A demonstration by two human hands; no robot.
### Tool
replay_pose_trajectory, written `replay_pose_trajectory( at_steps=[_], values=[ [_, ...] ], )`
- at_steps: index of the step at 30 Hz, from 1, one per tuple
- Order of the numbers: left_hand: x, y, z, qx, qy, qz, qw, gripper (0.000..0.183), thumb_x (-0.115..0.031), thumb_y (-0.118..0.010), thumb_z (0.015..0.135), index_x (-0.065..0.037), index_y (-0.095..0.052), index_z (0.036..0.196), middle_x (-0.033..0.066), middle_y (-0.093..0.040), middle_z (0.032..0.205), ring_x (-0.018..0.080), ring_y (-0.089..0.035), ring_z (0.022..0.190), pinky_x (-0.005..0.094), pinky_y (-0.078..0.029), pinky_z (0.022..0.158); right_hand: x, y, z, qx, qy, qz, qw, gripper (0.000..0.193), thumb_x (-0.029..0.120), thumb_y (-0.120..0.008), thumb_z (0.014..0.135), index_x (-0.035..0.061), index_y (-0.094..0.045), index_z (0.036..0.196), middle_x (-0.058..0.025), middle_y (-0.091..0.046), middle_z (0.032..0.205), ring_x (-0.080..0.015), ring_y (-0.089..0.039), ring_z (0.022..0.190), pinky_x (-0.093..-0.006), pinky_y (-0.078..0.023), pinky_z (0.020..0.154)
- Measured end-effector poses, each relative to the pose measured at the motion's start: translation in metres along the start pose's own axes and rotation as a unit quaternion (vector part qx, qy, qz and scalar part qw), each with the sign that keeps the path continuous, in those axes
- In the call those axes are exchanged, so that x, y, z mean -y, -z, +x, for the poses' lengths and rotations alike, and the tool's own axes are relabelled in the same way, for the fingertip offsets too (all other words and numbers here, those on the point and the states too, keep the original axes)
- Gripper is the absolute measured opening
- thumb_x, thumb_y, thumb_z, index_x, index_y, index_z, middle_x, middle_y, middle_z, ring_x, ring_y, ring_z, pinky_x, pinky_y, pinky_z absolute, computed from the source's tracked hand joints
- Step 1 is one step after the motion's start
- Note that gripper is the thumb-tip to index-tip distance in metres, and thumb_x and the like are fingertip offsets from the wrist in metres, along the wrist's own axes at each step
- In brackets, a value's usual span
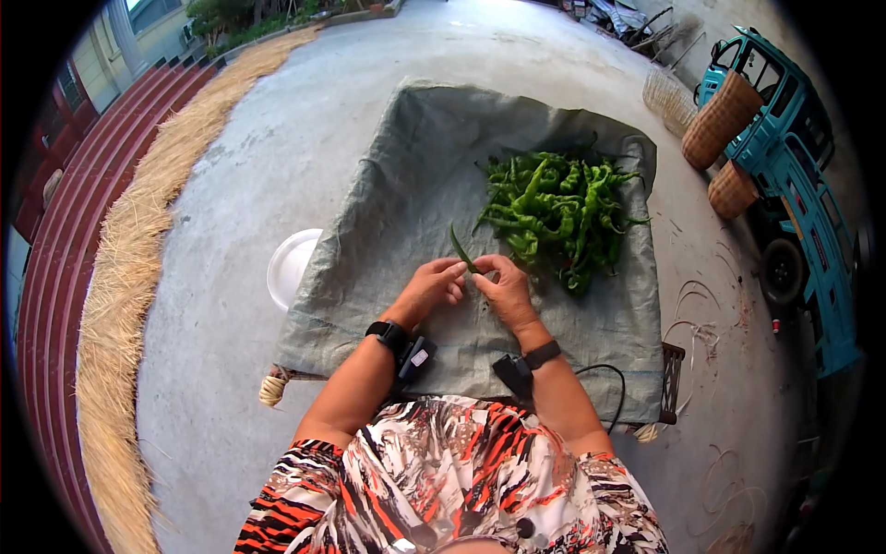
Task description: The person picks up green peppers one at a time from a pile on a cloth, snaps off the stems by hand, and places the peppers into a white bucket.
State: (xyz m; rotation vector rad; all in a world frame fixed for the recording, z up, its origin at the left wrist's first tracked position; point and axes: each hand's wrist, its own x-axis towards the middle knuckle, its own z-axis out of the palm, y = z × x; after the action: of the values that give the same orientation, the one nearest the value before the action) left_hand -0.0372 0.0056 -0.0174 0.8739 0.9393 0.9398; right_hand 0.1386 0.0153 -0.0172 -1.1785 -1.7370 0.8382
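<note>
A single long green chili pepper (460, 246) is held between both hands over the middle of a grey-green woven sheet (406, 212). My left hand (432, 287) pinches it from the left with thumb and forefinger. From the right, the fingertips of my right hand (505, 286) close on its lower end. The pepper's thin tip points up and to the left. Just beyond my right hand lies a heap of green chili peppers (563, 208) on the sheet's right half. Dark straps with small black boxes sit on both wrists.
The sheet drapes over a low table, whose legs show at its near corners. A white round basin (293, 268) stands on the floor to the left, partly hidden by the sheet. Straw (120, 305) lines red steps (55, 305). Right are wicker baskets (724, 120) and a teal truck (812, 222).
</note>
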Motion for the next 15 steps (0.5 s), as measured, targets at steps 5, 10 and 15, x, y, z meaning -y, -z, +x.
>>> replay_pose_trajectory(
  at_steps=[5,10,15],
  values=[
    [0.007,0.004,0.004,-0.032,-0.034,-0.045,0.998,0.026,-0.027,-0.052,0.092,-0.004,-0.053,0.103,0.0015,-0.055,0.075,0.0084,-0.053,0.062,0.0207,-0.045,0.056,-0.005,-0.004,-0.003,0.088,-0.042,0.041,0.994,0.021,0.017,-0.064,0.077,0.0043,-0.061,0.093,-0.0079,-0.064,0.085,-0.0179,-0.06,0.074,-0.0297,-0.048,0.067],
    [0.011,0.012,0.008,-0.045,-0.03,-0.123,0.991,0.024,-0.029,-0.051,0.093,-0.006,-0.053,0.1,0.0,-0.053,0.072,0.0086,-0.052,0.062,0.0211,-0.045,0.055,-0.004,0.0,-0.004,0.15,-0.096,0.026,0.984,0.015,0.02,-0.057,0.087,0.0061,-0.06,0.091,-0.003,-0.062,0.074,-0.0123,-0.057,0.062,-0.0261,-0.047,0.061],
    [0.012,0.017,0.007,-0.052,-0.011,-0.122,0.991,0.026,-0.032,-0.049,0.093,-0.006,-0.052,0.097,0.0015,-0.055,0.071,0.0094,-0.052,0.058,0.0216,-0.044,0.054,0.005,0.0,-0.003,0.217,-0.112,0.247,0.938,0.016,0.021,-0.051,0.092,0.009,-0.06,0.095,0.0034,-0.058,0.073,-0.0029,-0.049,0.056,-0.0171,-0.041,0.052]
  ],
)
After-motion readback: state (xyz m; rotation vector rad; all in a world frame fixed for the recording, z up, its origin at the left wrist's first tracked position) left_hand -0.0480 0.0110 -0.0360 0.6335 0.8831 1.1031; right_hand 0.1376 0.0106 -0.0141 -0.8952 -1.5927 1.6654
